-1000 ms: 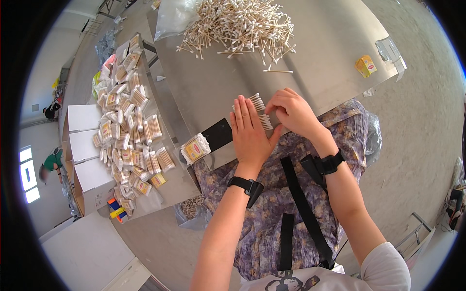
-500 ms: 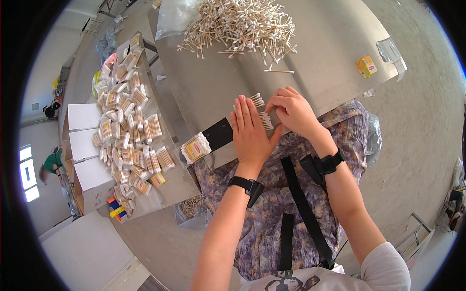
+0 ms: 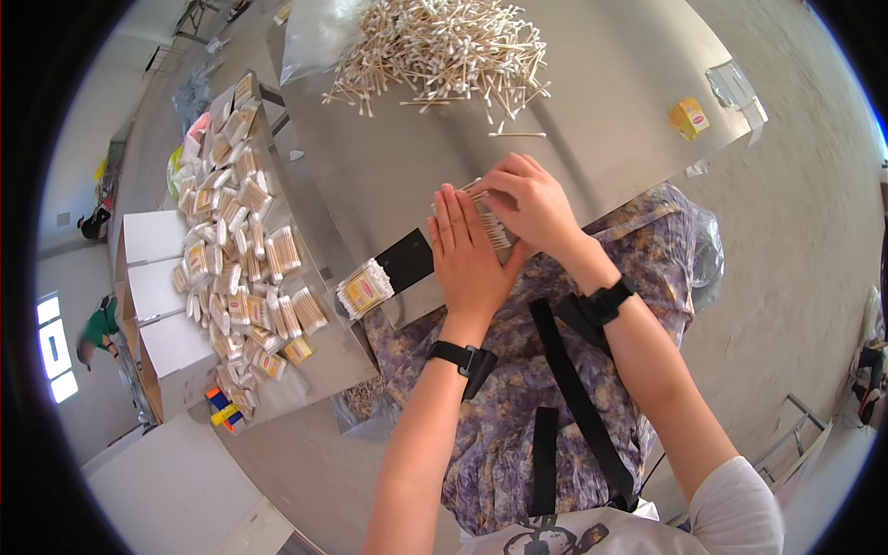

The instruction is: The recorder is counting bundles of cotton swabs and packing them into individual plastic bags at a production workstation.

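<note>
Part-covering swab row (image 3: 498, 233) on metal table (image 3: 610, 102) with flat left hand (image 3: 470, 264), fingers straight.
Resting right hand (image 3: 535, 205), fingers curled, at swab ends; can't see whether pinching any. Could skew row if nudged unevenly.

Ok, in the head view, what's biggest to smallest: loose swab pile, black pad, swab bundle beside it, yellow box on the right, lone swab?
Loose swab pile
Black pad, swab bundle: too alike to rank
Yellow box
Lone swab

Wide head-worn fisheye view from near above the table (image 3: 610, 92), looking steeply down at it and the floor (image 3: 786, 231) around it
</note>
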Demonstrator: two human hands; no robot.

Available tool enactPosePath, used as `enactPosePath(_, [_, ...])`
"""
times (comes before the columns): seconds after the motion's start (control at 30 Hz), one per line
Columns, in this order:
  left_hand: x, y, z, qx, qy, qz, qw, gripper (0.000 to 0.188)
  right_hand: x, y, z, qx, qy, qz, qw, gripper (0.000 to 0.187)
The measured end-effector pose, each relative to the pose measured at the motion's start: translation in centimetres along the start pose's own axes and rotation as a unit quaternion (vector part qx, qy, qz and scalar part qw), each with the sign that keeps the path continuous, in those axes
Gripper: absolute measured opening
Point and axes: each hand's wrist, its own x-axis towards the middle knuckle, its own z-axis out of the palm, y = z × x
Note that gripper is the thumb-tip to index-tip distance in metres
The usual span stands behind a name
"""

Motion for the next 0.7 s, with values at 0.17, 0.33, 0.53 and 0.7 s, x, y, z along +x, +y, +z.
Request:
enactPosePath(0.17, [-0.1,-0.2,-0.3,-0.013,-0.011,-0.002,1.000,0.097,0.8,1.3,0.8,-0.046,0.062,-0.039,0.996,0.007])
enactPosePath(0.33, [-1.1,-1.0,-1.9,-0.057,-0.024,0.041,0.997,0.100,1.3,2.1,-0.8,-0.046,0.112,0.054,0.991,0.011])
enactPosePath(0.53, [-1.2,0.2,-2.2,0.082,-0.136,0.049,0.986,0.106,0.9,1.9,-0.3,-0.013,0.187,0.043,0.981,0.025])
enactPosePath(0.7, [-1.9,-0.7,-0.4,0.107,-0.098,0.079,0.986,0.100,-0.1,1.2,1.2,0.015,0.202,0.060,0.977,0.031])
